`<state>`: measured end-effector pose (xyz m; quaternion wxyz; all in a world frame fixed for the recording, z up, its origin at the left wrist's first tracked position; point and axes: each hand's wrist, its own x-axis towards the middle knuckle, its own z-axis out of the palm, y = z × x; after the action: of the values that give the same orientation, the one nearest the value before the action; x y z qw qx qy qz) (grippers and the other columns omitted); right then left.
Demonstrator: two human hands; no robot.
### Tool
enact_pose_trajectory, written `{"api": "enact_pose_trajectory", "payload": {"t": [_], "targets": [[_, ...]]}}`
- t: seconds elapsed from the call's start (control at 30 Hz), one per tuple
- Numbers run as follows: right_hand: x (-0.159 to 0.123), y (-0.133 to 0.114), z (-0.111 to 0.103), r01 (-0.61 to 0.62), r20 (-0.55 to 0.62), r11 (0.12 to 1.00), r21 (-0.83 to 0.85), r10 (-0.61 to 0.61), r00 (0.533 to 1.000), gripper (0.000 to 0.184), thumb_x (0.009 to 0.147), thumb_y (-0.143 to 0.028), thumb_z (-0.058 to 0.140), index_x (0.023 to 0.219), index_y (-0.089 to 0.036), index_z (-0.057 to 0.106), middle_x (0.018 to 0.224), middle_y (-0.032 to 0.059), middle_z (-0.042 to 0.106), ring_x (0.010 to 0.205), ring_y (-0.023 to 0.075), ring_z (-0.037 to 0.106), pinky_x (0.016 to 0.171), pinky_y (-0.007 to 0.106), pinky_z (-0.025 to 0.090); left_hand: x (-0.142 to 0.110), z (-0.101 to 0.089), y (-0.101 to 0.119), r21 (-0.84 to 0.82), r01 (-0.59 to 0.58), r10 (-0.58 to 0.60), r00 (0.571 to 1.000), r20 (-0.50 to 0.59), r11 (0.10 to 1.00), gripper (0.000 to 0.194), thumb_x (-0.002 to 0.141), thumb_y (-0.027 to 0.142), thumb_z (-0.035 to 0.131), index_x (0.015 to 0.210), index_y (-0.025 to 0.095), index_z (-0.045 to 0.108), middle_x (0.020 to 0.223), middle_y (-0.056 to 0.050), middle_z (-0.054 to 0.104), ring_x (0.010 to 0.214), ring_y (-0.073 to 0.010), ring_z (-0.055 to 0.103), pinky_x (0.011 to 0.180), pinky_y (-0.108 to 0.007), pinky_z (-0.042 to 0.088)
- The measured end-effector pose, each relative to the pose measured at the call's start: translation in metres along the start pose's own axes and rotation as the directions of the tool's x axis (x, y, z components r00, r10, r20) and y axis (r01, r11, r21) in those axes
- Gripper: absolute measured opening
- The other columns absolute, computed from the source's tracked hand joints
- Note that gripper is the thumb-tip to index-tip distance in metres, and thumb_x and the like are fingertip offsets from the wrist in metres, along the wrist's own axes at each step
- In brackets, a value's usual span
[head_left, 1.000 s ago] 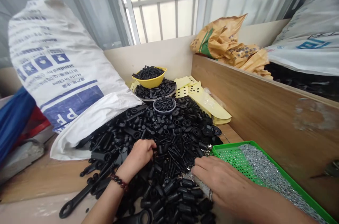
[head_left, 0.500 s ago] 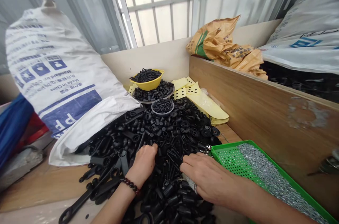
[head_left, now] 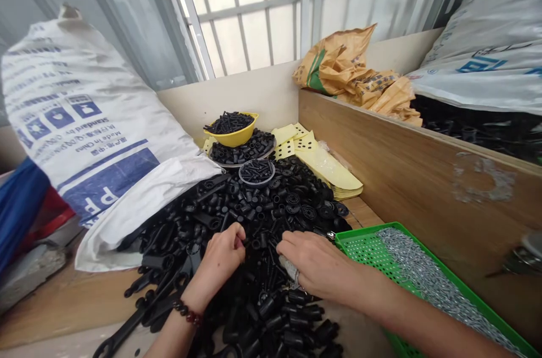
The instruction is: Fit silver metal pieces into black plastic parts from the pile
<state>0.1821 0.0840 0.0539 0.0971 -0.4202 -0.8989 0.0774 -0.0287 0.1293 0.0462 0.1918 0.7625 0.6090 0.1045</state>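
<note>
My left hand (head_left: 223, 259), a beaded bracelet on its wrist, hovers over a heap of black plastic parts (head_left: 292, 202). Its thumb and index finger are pressed together; whatever may be between them is too small to make out. To its right, my right hand (head_left: 317, 267) is curled palm down above the black screw-like pieces (head_left: 271, 267). A rough greyish thing (head_left: 289, 269) shows beneath its fingers, mostly covered, and its kind is unclear. Short black tube-like parts (head_left: 292, 318) lie in front of both hands.
A green perforated tray (head_left: 359, 248) with small metal pieces (head_left: 436, 284) stands at right, beside a wooden partition (head_left: 415, 160). A white sack (head_left: 97, 115) leans at left. Behind the heap are a yellow bowl (head_left: 237, 138), a clear bowl (head_left: 257, 183) and yellow sheets (head_left: 330, 169).
My left hand has lifted slightly from the heap and turned, so its pinched thumb and finger now show. My right hand has shifted a little left. The view has tilted slightly.
</note>
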Motion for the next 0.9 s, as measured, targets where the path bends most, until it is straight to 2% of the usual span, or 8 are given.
{"api": "enact_pose_trajectory", "payload": {"t": [0.13,0.23,0.33,0.47,0.6,0.7,0.8,0.9], "targets": [[0.012,0.0,0.001,-0.042,-0.038,0.996,0.079,0.045,0.998,0.03,0.068,0.002,0.043,0.09,-0.015,0.055,0.089,0.0074,0.056,0.077,0.0208,0.052,0.066,0.03,0.034,-0.007,-0.014,0.012,-0.282,-0.096,0.111,0.993,0.036,0.954,0.016,0.065,0.006,0.046,0.071,0.021,0.045,0.062,0.006,0.052,0.057,-0.0113,0.051,0.054,-0.021,0.038],[0.017,0.0,0.002,-0.026,-0.046,0.989,0.144,0.033,0.998,0.027,0.07,0.003,0.041,0.086,-0.016,0.053,0.086,0.0062,0.056,0.076,0.0195,0.051,0.067,0.029,0.034,-0.011,-0.024,0.023,-0.433,-0.13,0.166,0.985,0.048,0.892,0.009,0.066,0.012,0.049,0.07,0.02,0.046,0.063,0.005,0.051,0.055,-0.01,0.047,0.052,-0.02,0.037],[0.017,0.002,0.0,-0.005,-0.074,0.974,0.228,0.022,0.997,0.024,0.075,0.002,0.038,0.083,-0.018,0.049,0.082,0.0025,0.053,0.073,0.0164,0.049,0.065,0.026,0.034,-0.014,-0.029,0.03,-0.526,-0.141,0.199,0.979,0.055,0.839,0.005,0.067,0.017,0.052,0.07,0.019,0.048,0.063,0.004,0.051,0.055,-0.0096,0.044,0.05,-0.02,0.036],[0.013,0.007,0.0,0.018,-0.093,0.904,0.427,0.025,0.995,0.023,0.075,0.002,0.036,0.073,-0.021,0.039,0.071,-0.0026,0.045,0.064,0.0134,0.043,0.059,0.024,0.03,-0.015,-0.029,0.031,-0.579,-0.149,0.225,0.972,0.061,0.802,0.005,0.069,0.021,0.055,0.071,0.017,0.051,0.063,0.004,0.05,0.055,-0.0092,0.043,0.051,-0.02,0.035],[0.012,0.008,0.001,0.035,-0.086,0.871,0.49,0.009,0.996,0.022,0.074,0.0,0.035,0.069,-0.022,0.033,0.068,-0.0041,0.041,0.062,0.0126,0.04,0.057,0.023,0.027,-0.018,-0.028,0.032,-0.563,-0.154,0.239,0.968,0.081,0.812,0.004,0.072,0.02,0.054,0.071,0.016,0.052,0.061,0.005,0.048,0.055,-0.0088,0.042,0.051,-0.019,0.035],[0.014,0.007,0.001,0.049,-0.068,0.849,0.526,-0.015,0.998,0.021,0.073,-0.001,0.035,0.067,-0.021,0.031,0.066,-0.0047,0.04,0.062,0.0119,0.04,0.056,0.022,0.028,-0.019,-0.031,0.032,-0.496,-0.155,0.243,0.963,0.118,0.854,0.002,0.073,0.017,0.053,0.071,0.017,0.053,0.06,0.005,0.049,0.055,-0.0091,0.046,0.051,-0.019,0.038],[0.016,0.006,-0.001,0.057,-0.058,0.839,0.541,-0.03,0.998,0.023,0.072,-0.003,0.037,0.062,-0.021,0.028,0.062,-0.0053,0.038,0.06,0.0114,0.039,0.055,0.022,0.027,-0.017,-0.034,0.026,-0.349,-0.154,0.22,0.963,0.157,0.924,0.004,0.076,0.016,0.055,0.079,0.017,0.057,0.067,0.003,0.058,0.062,-0.0118,0.055,0.056,-0.02,0.044],[0.015,0.008,-0.005,0.034,-0.069,0.851,0.523,0.003,0.998,0.024,0.071,-0.002,0.039,0.06,-0.021,0.027,0.063,-0.0048,0.038,0.06,0.0116,0.038,0.056,0.023,0.026,-0.012,-0.03,0.015,-0.086,-0.125,0.138,0.977,0.163,0.988,0.011,0.081,0.012,0.053,0.085,0.017,0.061,0.077,-0.002,0.065,0.075,-0.017,0.062,0.068,-0.026,0.047]]}}
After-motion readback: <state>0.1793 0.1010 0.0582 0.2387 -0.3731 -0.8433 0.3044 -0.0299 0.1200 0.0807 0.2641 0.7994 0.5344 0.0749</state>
